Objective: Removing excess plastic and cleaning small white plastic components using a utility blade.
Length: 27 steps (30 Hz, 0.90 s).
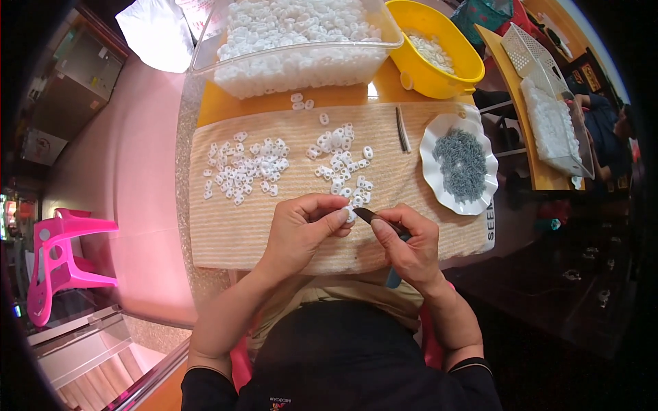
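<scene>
Between the thumb and fingers of my left hand [298, 231] is a small white plastic piece [351, 214]. My right hand [411, 241] grips a knife by its handle, and the dark pointed blade [364, 215] meets or nearly meets that piece. Just beyond my hands, similar white pieces with two holes lie in a right-hand heap [337, 156] and a left-hand heap [250, 166] on a striped cloth [226, 236]. Small grey parts [460, 164] fill the middle of a white scalloped plate [430, 145] to the right. A thin dark rod [402, 130] lies near the plate.
A clear tub [295, 51] full of white pieces stands at the table's back, beside a yellow basin [473, 65] holding more. Left on the floor is a pink stool [65, 257]. At far right, a person [606, 130] sits by another table with a tray [548, 130].
</scene>
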Available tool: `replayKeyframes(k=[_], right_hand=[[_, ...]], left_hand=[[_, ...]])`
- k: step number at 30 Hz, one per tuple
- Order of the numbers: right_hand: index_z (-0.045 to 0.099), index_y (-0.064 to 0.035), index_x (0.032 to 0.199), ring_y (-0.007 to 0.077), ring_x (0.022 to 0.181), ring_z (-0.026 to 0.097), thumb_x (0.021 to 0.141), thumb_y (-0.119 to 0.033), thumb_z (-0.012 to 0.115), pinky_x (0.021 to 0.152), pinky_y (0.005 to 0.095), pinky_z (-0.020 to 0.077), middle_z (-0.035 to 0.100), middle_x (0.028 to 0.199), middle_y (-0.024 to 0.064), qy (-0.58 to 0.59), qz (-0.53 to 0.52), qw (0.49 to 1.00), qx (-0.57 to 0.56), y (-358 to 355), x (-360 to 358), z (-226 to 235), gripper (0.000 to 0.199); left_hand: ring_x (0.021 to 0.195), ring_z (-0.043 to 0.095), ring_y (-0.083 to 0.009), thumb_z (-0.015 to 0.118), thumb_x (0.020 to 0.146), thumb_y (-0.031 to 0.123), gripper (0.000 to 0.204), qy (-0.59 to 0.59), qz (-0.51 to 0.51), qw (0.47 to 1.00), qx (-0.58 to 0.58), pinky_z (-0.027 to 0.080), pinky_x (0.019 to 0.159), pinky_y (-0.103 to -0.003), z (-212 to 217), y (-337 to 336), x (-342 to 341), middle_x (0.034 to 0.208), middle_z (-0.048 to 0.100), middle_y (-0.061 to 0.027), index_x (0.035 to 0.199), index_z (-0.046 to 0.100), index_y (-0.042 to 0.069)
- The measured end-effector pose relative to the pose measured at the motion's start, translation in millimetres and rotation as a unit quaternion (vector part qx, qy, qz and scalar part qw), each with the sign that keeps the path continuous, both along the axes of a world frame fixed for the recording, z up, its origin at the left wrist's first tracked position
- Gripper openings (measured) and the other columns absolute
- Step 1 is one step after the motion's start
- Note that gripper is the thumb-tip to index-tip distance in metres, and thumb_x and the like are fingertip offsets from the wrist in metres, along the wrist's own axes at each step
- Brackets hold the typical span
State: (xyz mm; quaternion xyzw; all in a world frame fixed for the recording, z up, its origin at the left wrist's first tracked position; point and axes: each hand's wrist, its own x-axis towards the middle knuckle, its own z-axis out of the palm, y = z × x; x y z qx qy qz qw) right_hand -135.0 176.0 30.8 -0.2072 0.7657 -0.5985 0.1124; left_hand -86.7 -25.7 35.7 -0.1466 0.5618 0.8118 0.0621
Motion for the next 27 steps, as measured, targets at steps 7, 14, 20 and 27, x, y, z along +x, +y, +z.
replayKeyframes(k=[7,14,20,27], right_hand=[[0.066,0.0019,0.099,0.0029,0.045,0.050,0.094,-0.010,0.067,0.042,0.0195,0.0376,0.057,0.062,-0.0014,-0.099,0.009,0.995,0.015,2.0,-3.1,5.8,0.013],[0.066,0.0027,0.099,0.0041,0.044,0.051,0.094,-0.011,0.068,0.039,0.0194,0.0379,0.059,0.063,-0.0001,-0.172,0.014,0.985,-0.003,1.7,-3.8,7.0,0.015],[0.066,0.0028,0.101,0.0046,0.044,0.051,0.094,-0.012,0.068,0.039,0.0197,0.0384,0.059,0.065,0.0003,-0.202,0.024,0.979,-0.002,0.0,-2.7,9.7,0.016],[0.066,0.0017,0.100,0.0041,0.044,0.051,0.095,-0.013,0.067,0.040,0.0193,0.0380,0.059,0.062,-0.0005,-0.171,0.014,0.985,-0.010,-2.5,0.3,7.3,0.016]], left_hand=[[0.083,0.069,-0.0142,0.066,0.093,0.005,0.019,0.002,0.005,1.000,0.012,0.059,0.076,-0.027,-2.7,-0.1,2.7,0.093,0.071,-0.0109,0.110,0.066,-0.004],[0.084,0.069,-0.0145,0.067,0.093,0.005,0.018,-0.001,-0.003,1.000,-0.008,0.058,0.077,-0.027,1.0,-1.3,4.1,0.093,0.071,-0.0104,0.109,0.066,-0.004],[0.085,0.069,-0.0147,0.067,0.093,0.005,0.019,0.002,-0.012,1.000,-0.005,0.058,0.078,-0.027,-1.7,-3.4,5.4,0.095,0.071,-0.0105,0.110,0.066,-0.004],[0.087,0.068,-0.0144,0.061,0.098,0.014,0.025,-0.028,-0.023,0.995,0.093,0.058,0.081,-0.028,-3.2,1.4,4.9,0.099,0.070,-0.0098,0.117,0.064,-0.003]])
